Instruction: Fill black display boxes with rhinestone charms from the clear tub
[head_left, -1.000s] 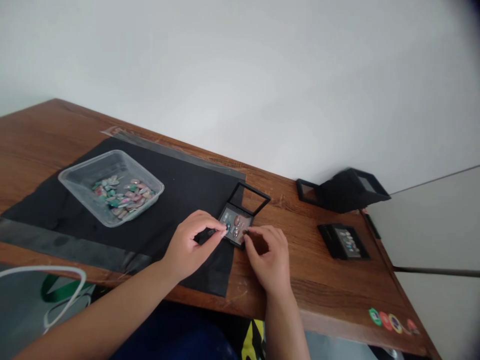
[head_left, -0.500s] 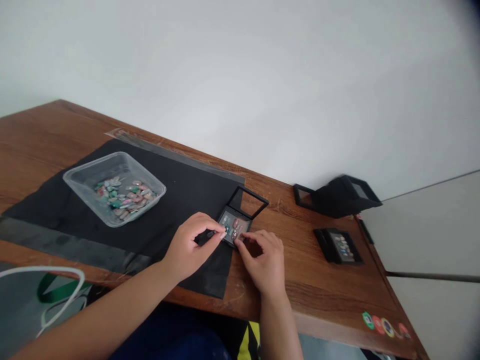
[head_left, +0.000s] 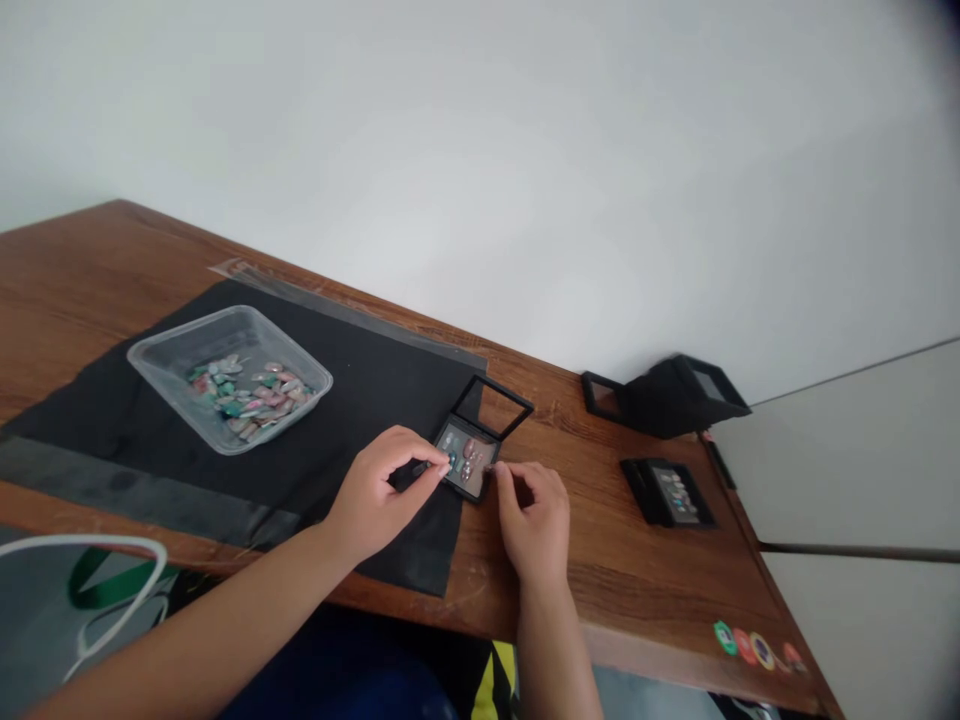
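A small black hinged case [head_left: 461, 492] stands with its lid up on the right edge of the black cloth [head_left: 379, 400]. Inside lie teal and pinkish-brown glossy pieces that look like false nails [head_left: 471, 450]. My left hand [head_left: 386, 490] is pinched at the case's left side, by the teal pieces; whatever its fingertips hold is too small to make out. Just off the case's right edge, my right hand [head_left: 534, 520] has thumb and forefinger pressed together. A tiny dark bit shows at those fingertips, its kind unclear.
A clear plastic tub [head_left: 225, 330] on the cloth's left holds many colourful nail-like pieces. Stacked black cases [head_left: 667, 395] stand by the wall at right, with another filled case [head_left: 671, 492] nearer. Round stickers [head_left: 761, 650] mark the wooden table's [head_left: 600, 580] right corner.
My right hand has drawn back slightly to the right, from inside the case to beyond its edge. My left hand stays pinched in place. The view has shifted a little.
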